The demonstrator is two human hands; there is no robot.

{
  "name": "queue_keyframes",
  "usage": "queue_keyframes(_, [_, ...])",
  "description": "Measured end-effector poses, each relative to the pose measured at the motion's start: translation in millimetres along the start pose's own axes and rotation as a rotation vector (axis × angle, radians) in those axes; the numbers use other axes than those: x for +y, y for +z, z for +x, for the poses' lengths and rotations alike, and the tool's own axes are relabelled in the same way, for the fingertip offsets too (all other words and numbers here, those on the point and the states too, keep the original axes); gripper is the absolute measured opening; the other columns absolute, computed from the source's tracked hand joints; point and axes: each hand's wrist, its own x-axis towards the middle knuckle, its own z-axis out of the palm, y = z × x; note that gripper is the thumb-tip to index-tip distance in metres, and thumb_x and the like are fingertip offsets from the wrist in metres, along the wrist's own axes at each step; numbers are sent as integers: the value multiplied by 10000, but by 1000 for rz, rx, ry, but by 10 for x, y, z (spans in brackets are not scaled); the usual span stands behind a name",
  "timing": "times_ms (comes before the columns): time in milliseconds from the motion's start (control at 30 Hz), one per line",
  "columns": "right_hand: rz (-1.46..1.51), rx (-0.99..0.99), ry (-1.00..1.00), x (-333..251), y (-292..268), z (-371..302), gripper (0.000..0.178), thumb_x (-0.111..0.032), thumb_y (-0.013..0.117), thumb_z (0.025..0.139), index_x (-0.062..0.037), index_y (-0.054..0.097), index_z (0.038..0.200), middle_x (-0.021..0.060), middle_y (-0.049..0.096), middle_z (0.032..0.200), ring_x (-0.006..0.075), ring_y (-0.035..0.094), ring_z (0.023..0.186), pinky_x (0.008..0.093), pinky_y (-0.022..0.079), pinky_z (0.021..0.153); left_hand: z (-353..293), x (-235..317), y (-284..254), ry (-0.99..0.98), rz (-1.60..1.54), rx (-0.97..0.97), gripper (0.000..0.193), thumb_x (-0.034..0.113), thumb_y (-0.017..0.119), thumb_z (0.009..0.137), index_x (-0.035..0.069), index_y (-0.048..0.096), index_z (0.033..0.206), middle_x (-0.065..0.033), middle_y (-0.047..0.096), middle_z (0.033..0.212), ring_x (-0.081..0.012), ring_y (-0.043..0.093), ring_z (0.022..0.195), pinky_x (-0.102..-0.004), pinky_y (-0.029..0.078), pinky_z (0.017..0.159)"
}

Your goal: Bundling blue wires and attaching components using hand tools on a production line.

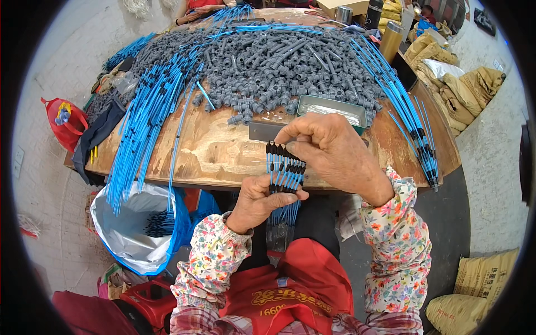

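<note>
- Lying far to the left of the hands, on the floor, a red bag (62, 124) sits beside the wooden table (223, 156).
- Below and left of the left hand, a blue-and-white plastic sack (131, 231) stands open; a dark cluster of finished black-tipped pieces shows inside it, which suggests part of the work is already done.
- Up and left of the hands, a long sheaf of loose blue tubes (142, 120) drapes over the table edge, apparently stock waiting its turn.
- Left hand (258, 202): closed around the lower part of a bundle of blue tubes with black tips (283, 167), held upright just in front of the table edge.
- Beyond the hands, a large heap of grey plastic fittings (279, 67) covers the far tabletop; judging by its size, much remains to be used.
- Right hand (329, 148): thumb and fingers pinched together on the black tips at the top of the bundle, so both hands meet on the same bundle.
- Just behind the right hand, a shallow metal tray (334, 107) rests on the table.
- To the right of the right hand, a second sheaf of black-tipped blue tubes (410, 120) runs along the table's right edge.
- Far right, tan sacks (463, 89) are stacked on the floor.
</note>
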Motion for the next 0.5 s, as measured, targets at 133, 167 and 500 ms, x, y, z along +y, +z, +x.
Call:
queue_keyframes(133, [-3,63,-89,54,27,10,144,-70,601,800,11,658,905,31,512,605,77,466,542,255,383,516,2,-21,-2,9,-6,3,167,-11,615,843,-25,630,1009,-112,689,924,-134,635,885,-270,494,815])
queue_keyframes(167, [48,60,-74,55,25,13,142,-86,600,784,15,655,867,66,518,586,110,485,518,281,388,510,5,-22,-1,15,-1,0,173,-14,614,842,-27,628,1014,-112,689,923,-136,636,885,-272,496,815])
queue_keyframes(500, [192,-97,122,41,-8,83,136,-48,605,818,22,656,923,-29,485,637,24,435,568,205,359,511,5,-9,9,9,-55,10,218,-28,616,840,-37,619,1058,-102,684,938,-157,646,908,-281,504,828])
